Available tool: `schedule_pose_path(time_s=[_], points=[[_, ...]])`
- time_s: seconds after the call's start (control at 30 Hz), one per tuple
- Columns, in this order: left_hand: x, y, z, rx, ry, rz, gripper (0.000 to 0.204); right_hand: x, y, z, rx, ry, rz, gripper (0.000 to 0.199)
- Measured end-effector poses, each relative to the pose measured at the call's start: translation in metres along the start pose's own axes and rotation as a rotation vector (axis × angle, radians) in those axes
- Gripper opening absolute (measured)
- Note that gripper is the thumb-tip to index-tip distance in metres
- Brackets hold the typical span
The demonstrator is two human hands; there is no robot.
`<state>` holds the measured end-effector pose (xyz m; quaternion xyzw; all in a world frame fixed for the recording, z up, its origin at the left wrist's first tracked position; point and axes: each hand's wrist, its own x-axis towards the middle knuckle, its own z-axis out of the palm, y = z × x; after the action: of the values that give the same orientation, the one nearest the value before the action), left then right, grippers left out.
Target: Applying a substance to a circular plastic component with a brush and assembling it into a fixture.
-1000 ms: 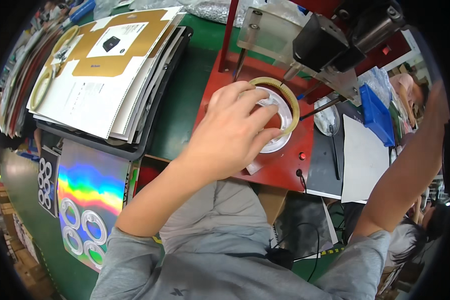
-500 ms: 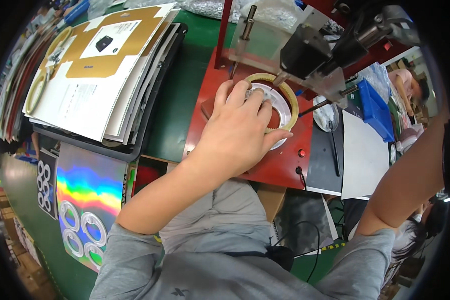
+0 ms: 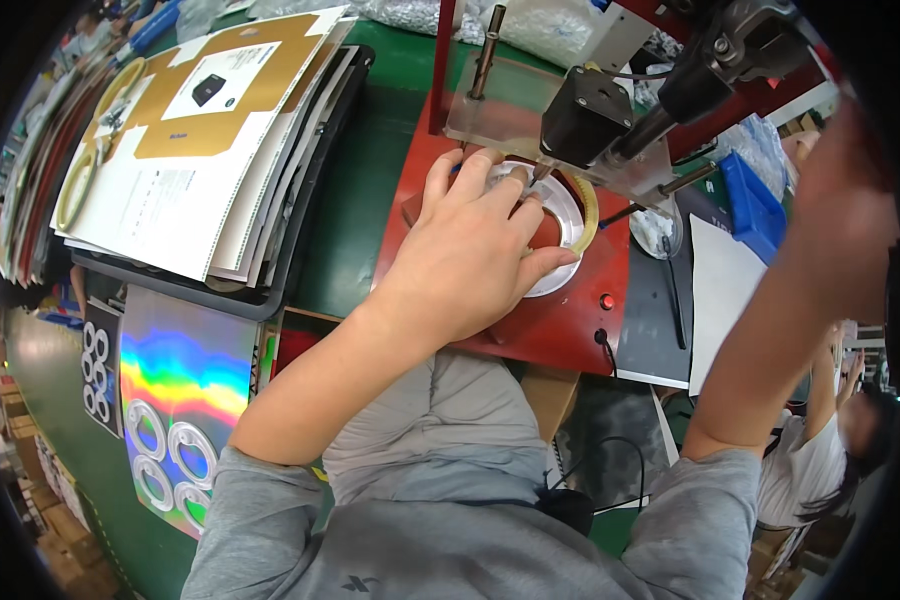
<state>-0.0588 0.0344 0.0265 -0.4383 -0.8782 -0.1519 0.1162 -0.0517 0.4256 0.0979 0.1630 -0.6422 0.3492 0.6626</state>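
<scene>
My left hand lies over a shiny white ring with its fingers spread and the thumb along the near right side. Part of the ring and the fingertips' contact are hidden under the hand. A yellowish hoop curves round the ring's right side, on the red base of a press. Just beyond my fingers, a black block with a metal tip hangs above the ring, by a clear plate on metal rods. My right hand is raised at the far right, smeared by motion, its fingers not discernible.
On the left, a black tray holds stacked card sheets. Below it lies a rainbow-sheen sheet with several rings. A red button sits on the base. Right of the press are a blue bin and white paper.
My right forearm has swung up and inward, bringing the blurred hand into view. The black block and its tip sit slightly lower and further left. My left hand stays over the ring.
</scene>
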Motion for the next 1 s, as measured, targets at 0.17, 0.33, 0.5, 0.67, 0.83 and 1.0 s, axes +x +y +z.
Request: schedule_pose_path(time_s=[0.17,0.33,0.5,0.67,0.83,1.0], points=[[-0.018,0.003,0.004,-0.196,0.163,0.100,0.043,0.011,-0.182,0.074,-0.117,-0.089,-0.168,0.032],[-0.053,-0.028,-0.005,-0.406,0.293,0.015,0.034,-0.032,-0.237,0.096,-0.082,-0.050,-0.122,0.035],[-0.087,-0.048,0.021,-0.639,0.396,-0.299,0.036,-0.105,-0.236,0.009,-0.572,-0.734,0.205,0.029],[-0.100,-0.052,0.048,-0.968,0.336,-0.479,0.048,-0.142,-0.250,-0.015,-0.847,-1.325,0.564,0.045],[-0.100,-0.051,0.050,-0.995,0.322,-0.508,0.042,-0.134,-0.255,-0.013,-0.884,-1.383,0.455,0.051],[-0.099,-0.051,0.051,-0.998,0.322,-0.518,0.041,-0.125,-0.247,-0.017,-0.835,-1.427,0.440,0.047]])
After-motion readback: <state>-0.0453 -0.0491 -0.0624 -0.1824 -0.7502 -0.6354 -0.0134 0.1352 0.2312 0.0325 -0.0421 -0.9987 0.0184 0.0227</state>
